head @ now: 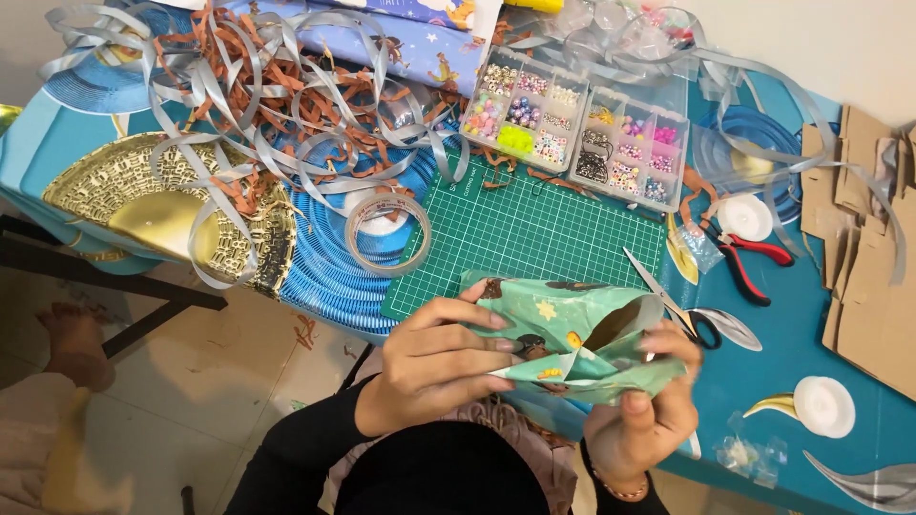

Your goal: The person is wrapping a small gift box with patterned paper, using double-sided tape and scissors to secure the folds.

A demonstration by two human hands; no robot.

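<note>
You hold a small parcel (572, 339) wrapped in pale green paper in both hands, raised just above the near edge of the green cutting mat (534, 229). The paper carries little printed figures: a yellow star, brown shapes, orange spots. At its right end the wrap gapes open, showing a plain brown inner face, and a folded triangular flap sits on the front. Your left hand (434, 362) has its grip closed on the left end, fingers laid flat across the top and thumb underneath. Your right hand (644, 405) pinches the lower right corner, thumb in front and fingers curled over the open end.

Just right of the parcel, scissors (673, 305) lie on the blue worktop (792, 343), with red-handled pliers (749, 259) beyond them. A roll of clear tape (386, 234) rests at the mat's left edge. Behind the mat stand 2 clear bead boxes (577, 124), and a tangle of silver and brown ribbon (277, 105) covers the far left.
</note>
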